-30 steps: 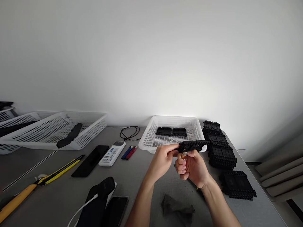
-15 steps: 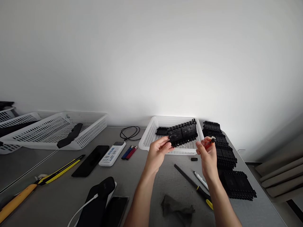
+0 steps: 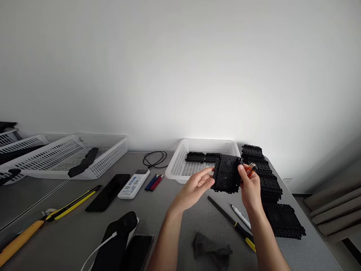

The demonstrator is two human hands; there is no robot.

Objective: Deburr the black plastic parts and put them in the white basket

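A black plastic toothed panel (image 3: pixel 227 173) is held up in front of the white basket, now standing more upright. My right hand (image 3: pixel 249 184) grips its right edge, thumb on the face, and also keeps an orange lighter (image 3: pixel 250 169) with a metal top in the fingers. At the panel's left edge is my left hand (image 3: pixel 194 188), fingers apart, tips at or just touching the teeth. Inside the white basket (image 3: pixel 176 165) behind lie black panels (image 3: pixel 195 157) like it.
Stacks of black panels (image 3: pixel 284 222) line the table's right edge. Below my hands are a file (image 3: pixel 222 212), a white marker (image 3: pixel 240 215) and a dark cloth (image 3: pixel 210 248). Leftward lie lighters (image 3: pixel 155 183), phones (image 3: pixel 108 192), a utility knife (image 3: pixel 73 203) and another basket (image 3: pixel 113 156).
The panel has been turned upright and moved right into my right hand, beside the lighter. My left hand has shifted right and loosened its fingers. More panels show in the basket.
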